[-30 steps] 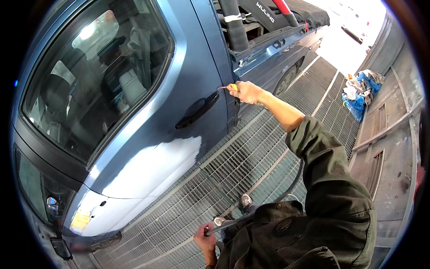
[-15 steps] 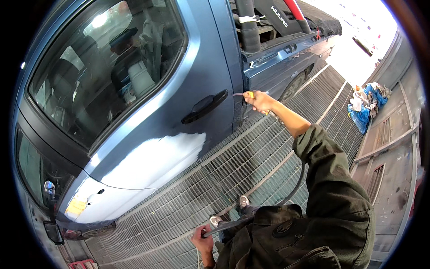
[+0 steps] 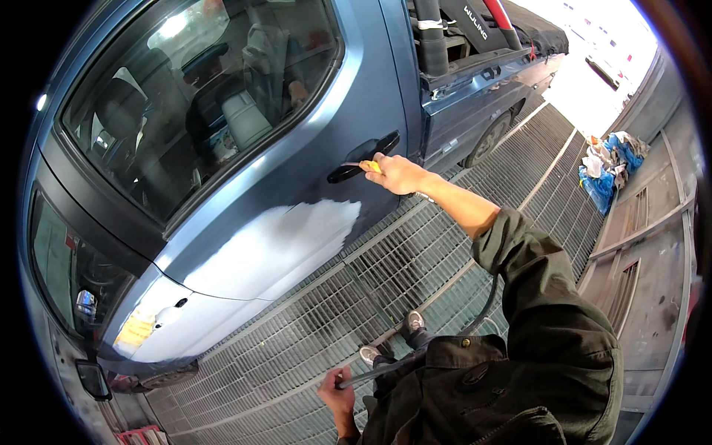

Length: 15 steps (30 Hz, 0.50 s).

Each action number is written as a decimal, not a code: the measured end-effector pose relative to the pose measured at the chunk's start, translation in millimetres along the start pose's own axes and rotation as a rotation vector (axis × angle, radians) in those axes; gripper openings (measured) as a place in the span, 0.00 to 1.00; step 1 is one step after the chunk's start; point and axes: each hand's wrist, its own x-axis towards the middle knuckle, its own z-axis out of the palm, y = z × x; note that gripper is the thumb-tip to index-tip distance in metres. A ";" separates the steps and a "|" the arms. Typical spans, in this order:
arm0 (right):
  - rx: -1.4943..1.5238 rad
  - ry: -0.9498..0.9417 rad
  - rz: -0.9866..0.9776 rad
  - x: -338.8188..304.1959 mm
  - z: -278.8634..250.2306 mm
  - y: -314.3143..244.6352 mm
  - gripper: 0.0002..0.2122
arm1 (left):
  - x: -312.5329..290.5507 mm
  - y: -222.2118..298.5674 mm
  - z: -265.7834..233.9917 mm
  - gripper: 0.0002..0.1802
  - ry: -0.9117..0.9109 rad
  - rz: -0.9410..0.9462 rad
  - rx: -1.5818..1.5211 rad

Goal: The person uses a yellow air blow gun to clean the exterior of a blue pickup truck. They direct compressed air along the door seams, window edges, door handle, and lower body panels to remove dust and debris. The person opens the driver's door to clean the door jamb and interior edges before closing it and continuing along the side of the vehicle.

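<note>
My right hand (image 3: 400, 176) reaches out to the truck's door, closed around a yellow blow gun (image 3: 370, 167) with a thin nozzle. The nozzle lies in front of the black door handle (image 3: 345, 173), and my fingers hide part of that handle. Low at my waist, my left hand (image 3: 337, 391) is closed on a grey hose (image 3: 386, 368). Another stretch of the hose hangs below my right arm. Blue paint covers the door (image 3: 304, 174), with a large whitish patch (image 3: 274, 252) below the handle. Farther left, the patch runs onto the front door, beside a yellowish spot (image 3: 136, 328).
Underfoot is a metal grating floor (image 3: 297, 356). The truck's cargo bed (image 3: 475, 70) holds dark covers and a red bar. Crumpled blue and white wrapping (image 3: 612, 167) lies against the grey wall panels (image 3: 630, 245) at right. A side mirror (image 3: 92, 378) sticks out at lower left.
My right hand has moved left with the blow gun, from the door's rear edge to the handle. The view has shifted, so the truck appears farther right. My left hand still grips the hose.
</note>
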 end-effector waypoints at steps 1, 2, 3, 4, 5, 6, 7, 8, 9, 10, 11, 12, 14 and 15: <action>-0.007 -0.010 -0.004 -1.5 3.9 -7.8 0.22 | 0.0 -1.6 -5.1 0.08 -0.002 0.000 0.003; -0.023 0.003 -0.007 -1.8 8.3 -10.5 0.22 | 0.2 -3.3 -9.0 0.08 -0.003 -0.002 -0.005; -0.039 0.017 -0.009 -1.1 14.0 -10.9 0.21 | 0.6 -5.2 -12.7 0.08 -0.005 -0.003 -0.012; -0.056 0.032 -0.011 -1.6 17.6 -12.7 0.21 | 1.4 -7.6 -15.7 0.08 -0.008 -0.004 -0.020; -0.065 0.040 -0.016 -3.3 20.7 -18.1 0.21 | 1.9 -14.3 -19.3 0.08 -0.016 -0.001 -0.013; -0.074 0.049 -0.021 -5.4 23.7 -24.0 0.21 | 2.5 -23.8 -22.4 0.08 -0.025 0.002 -0.006; -0.084 0.058 -0.024 -7.6 27.2 -29.6 0.21 | 3.7 -30.5 -25.4 0.08 -0.035 0.005 0.000; -0.110 0.074 -0.020 -9.0 34.2 -33.8 0.21 | 6.1 -32.8 -27.5 0.08 -0.038 0.018 0.002; -0.118 0.066 0.008 -12.2 39.9 -37.9 0.20 | 8.6 -34.0 -29.5 0.09 -0.042 0.031 0.004; -0.127 0.058 0.035 -16.1 45.1 -43.0 0.20 | 11.2 -34.7 -31.2 0.09 -0.045 0.045 0.005; -0.139 0.052 0.052 -16.4 54.3 -46.3 0.20 | 13.1 -33.7 -35.1 0.09 -0.065 0.032 0.017; -0.142 0.070 0.051 -19.7 62.2 -46.1 0.19 | 15.9 -31.1 -39.2 0.08 -0.091 0.022 0.027; -0.148 0.094 0.083 -25.6 77.7 -46.0 0.19 | 20.4 -34.5 -43.6 0.08 -0.132 0.023 0.059; -0.139 0.114 0.086 -28.9 84.5 -46.5 0.17 | 20.5 -41.4 -45.4 0.08 -0.148 0.034 0.082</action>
